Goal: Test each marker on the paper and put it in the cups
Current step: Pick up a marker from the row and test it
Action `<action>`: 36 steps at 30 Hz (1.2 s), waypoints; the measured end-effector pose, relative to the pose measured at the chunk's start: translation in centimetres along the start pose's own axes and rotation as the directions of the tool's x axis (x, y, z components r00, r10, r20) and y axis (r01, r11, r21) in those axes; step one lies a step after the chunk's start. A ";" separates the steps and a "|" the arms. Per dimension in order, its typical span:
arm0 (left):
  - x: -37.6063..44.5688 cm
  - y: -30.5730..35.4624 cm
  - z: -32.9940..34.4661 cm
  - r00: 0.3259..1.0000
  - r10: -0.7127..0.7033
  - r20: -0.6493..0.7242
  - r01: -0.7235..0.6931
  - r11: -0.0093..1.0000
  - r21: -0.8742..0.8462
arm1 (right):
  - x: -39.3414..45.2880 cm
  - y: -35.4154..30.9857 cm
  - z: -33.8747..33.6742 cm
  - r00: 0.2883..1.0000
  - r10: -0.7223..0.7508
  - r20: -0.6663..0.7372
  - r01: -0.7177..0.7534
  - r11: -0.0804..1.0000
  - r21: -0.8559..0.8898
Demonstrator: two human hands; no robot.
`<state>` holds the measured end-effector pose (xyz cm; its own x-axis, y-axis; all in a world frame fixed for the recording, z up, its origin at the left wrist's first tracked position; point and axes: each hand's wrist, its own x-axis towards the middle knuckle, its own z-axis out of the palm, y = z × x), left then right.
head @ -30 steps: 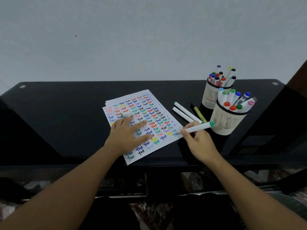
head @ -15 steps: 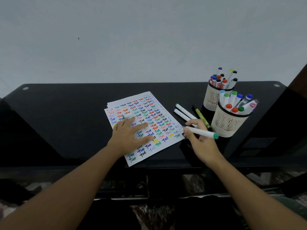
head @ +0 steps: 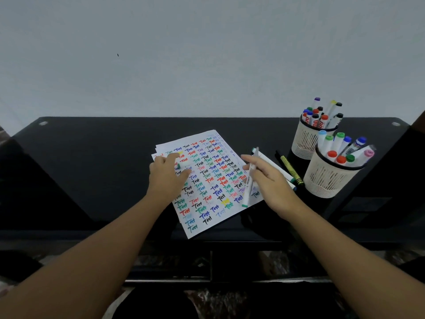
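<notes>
My right hand (head: 268, 180) holds a white marker (head: 249, 183) over the right edge of the paper (head: 211, 185), fingers loosely curled round the barrel, forefinger stretched out. The marker lies steeply, its green end toward me and its blurred far end pointing away. My left hand (head: 166, 174) rests on the paper's left side, fingers bent, with a small green cap (head: 179, 166) at its fingertips; I cannot tell whether it pinches it. Just right of my right hand, loose markers (head: 273, 165) lie on the black table (head: 92, 157). Beyond them stand two cups (head: 326, 180), both holding markers.
</notes>
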<state>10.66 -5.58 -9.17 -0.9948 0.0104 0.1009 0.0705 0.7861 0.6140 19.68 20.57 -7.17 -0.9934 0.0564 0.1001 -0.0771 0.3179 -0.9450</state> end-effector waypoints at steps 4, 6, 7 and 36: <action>1.3 -0.6 1.1 1.000 -0.009 -0.017 0.012 0.988 0.153 | 2.3 -1.3 1.3 0.999 0.015 0.030 -0.013 0.997 -0.079; 1.3 -0.8 1.5 0.997 0.015 -0.069 -0.005 0.990 0.141 | 3.1 -1.7 1.6 0.996 0.040 0.083 -0.019 0.971 -0.236; 1.2 -0.9 1.6 0.995 0.029 -0.090 -0.016 0.991 0.133 | 3.5 -1.7 1.7 0.995 0.037 0.091 -0.002 0.934 -0.358; -1.5 -0.4 1.8 0.862 0.486 -0.143 -0.496 0.867 -0.051 | 5.9 -1.2 3.3 0.909 -0.227 0.350 0.416 0.551 -0.724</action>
<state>11.99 -4.79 -10.97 -0.8133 0.3025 0.4970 0.5587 0.6445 0.5220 13.62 17.36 -6.45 -0.9152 -0.3519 0.1966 -0.3942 0.8834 -0.2535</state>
